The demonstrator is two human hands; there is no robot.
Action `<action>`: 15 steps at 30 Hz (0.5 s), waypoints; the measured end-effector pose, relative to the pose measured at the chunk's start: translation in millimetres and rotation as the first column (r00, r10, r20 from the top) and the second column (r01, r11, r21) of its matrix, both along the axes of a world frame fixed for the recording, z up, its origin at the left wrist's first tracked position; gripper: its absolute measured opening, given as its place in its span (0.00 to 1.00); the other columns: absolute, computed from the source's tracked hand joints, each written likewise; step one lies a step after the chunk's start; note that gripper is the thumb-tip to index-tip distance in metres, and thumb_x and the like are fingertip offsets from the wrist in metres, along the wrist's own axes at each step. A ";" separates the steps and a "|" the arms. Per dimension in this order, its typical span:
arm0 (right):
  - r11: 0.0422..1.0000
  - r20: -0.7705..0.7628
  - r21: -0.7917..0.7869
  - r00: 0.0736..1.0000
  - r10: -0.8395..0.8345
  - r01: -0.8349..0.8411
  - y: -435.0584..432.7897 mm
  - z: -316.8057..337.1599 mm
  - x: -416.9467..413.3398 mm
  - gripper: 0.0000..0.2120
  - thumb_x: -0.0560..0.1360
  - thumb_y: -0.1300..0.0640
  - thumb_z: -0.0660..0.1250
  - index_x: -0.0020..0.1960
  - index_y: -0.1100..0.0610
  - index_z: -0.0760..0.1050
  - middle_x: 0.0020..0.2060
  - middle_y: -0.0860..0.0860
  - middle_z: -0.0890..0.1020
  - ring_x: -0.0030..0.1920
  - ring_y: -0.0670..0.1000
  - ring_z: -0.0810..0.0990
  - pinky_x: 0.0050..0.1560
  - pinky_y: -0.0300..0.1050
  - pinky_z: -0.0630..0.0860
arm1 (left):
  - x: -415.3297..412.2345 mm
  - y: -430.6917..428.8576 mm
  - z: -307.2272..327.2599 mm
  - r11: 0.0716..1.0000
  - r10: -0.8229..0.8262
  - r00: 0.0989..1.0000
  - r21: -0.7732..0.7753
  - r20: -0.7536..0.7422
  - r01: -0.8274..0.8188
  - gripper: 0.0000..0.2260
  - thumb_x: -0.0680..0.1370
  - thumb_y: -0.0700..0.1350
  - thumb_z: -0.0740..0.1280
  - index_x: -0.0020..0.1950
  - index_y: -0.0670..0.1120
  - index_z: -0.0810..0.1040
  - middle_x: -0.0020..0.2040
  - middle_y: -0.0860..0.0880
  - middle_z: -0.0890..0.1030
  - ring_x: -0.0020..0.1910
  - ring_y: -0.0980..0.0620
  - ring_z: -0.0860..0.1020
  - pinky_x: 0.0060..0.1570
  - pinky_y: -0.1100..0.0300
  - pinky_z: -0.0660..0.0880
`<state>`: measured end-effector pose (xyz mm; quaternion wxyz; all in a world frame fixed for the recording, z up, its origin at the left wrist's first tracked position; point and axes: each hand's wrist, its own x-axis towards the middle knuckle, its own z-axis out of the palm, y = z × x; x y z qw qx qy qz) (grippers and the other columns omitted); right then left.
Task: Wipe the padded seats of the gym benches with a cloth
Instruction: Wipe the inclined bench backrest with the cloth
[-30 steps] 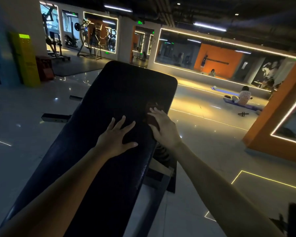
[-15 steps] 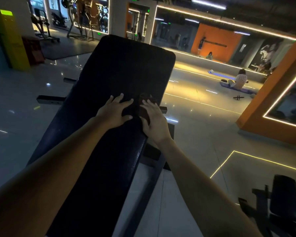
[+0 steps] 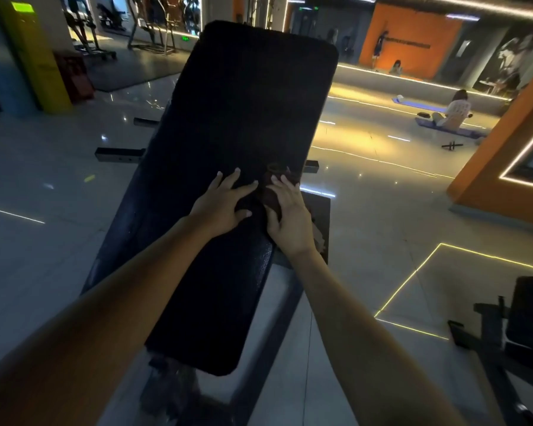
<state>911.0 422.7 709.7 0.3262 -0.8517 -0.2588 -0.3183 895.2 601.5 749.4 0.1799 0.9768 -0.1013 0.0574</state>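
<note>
A dark cloth [image 3: 270, 196] lies at the right edge of the black padded desk [image 3: 243, 118], midway along. The right hand [image 3: 290, 218] presses it, fingers [image 3: 285, 184] straight and close together. The left hand [image 3: 222, 202] lies flat just beside it, fingers spread.

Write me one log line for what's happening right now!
phase: wiping bench pad | right hand: presses cloth flat near pad's right edge | left hand: flat on pad, beside cloth
</note>
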 end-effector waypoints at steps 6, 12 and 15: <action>0.998 -0.029 0.059 1.000 -0.009 0.010 11.8 -37.8 -40.5 0.21 0.75 0.66 0.65 0.68 0.63 0.73 0.69 0.57 0.74 0.75 0.52 0.63 0.77 0.57 0.57 | -28.2 1.6 -15.6 0.999 -0.015 0.999 -0.029 -0.036 0.014 0.30 0.81 0.49 0.65 0.79 0.59 0.54 0.81 0.49 0.42 0.79 0.45 0.40 0.72 0.45 0.60; 0.992 -0.085 0.127 0.996 -0.012 0.023 25.4 -71.2 -76.3 0.21 0.76 0.65 0.63 0.68 0.62 0.73 0.71 0.55 0.73 0.76 0.48 0.59 0.79 0.52 0.52 | -47.0 9.8 -32.5 0.998 -0.046 0.998 -0.047 -0.037 0.044 0.28 0.82 0.45 0.63 0.79 0.57 0.56 0.81 0.48 0.43 0.79 0.46 0.41 0.75 0.45 0.56; 0.989 -0.102 0.145 0.995 -0.020 0.034 31.0 -84.1 -90.1 0.20 0.76 0.63 0.62 0.68 0.62 0.73 0.71 0.55 0.73 0.77 0.45 0.57 0.79 0.53 0.52 | -54.5 13.2 -39.1 0.995 -0.061 0.998 -0.077 -0.029 0.059 0.24 0.84 0.46 0.59 0.79 0.56 0.57 0.81 0.47 0.44 0.79 0.47 0.41 0.75 0.47 0.55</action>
